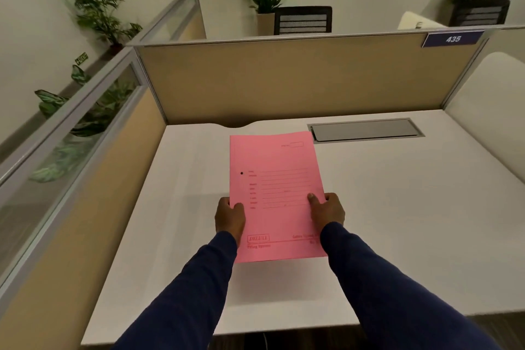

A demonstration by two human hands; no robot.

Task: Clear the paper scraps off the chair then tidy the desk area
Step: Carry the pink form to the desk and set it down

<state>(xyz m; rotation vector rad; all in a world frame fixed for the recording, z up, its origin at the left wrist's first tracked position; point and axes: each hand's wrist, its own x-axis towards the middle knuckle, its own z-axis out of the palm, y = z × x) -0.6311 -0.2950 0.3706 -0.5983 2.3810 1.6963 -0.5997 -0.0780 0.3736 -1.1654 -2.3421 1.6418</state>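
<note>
Above the bare white desk [397, 207] — both hands' grip clamps the pink folder's [275, 196] side edges.

We see a flat pink paper file folder [277, 196] printed in darker red: ruled lines, small labels, a boxed word near its lower left corner, and one black dot by its left edge. Both sleeves [181, 293] are dark navy blue. The broad smooth surface [412, 207] is plain off-white, with a grey metal cable hatch [366, 130] set near its far edge. The fabric partition panels [284, 79] behind it are tan, framed in pale silver-grey. A small rectangular number plate [452, 38] at the far right corner is deep blue with white digits. The leafy potted plants [96, 6] beyond are green, some leaves streaked paler.
</note>
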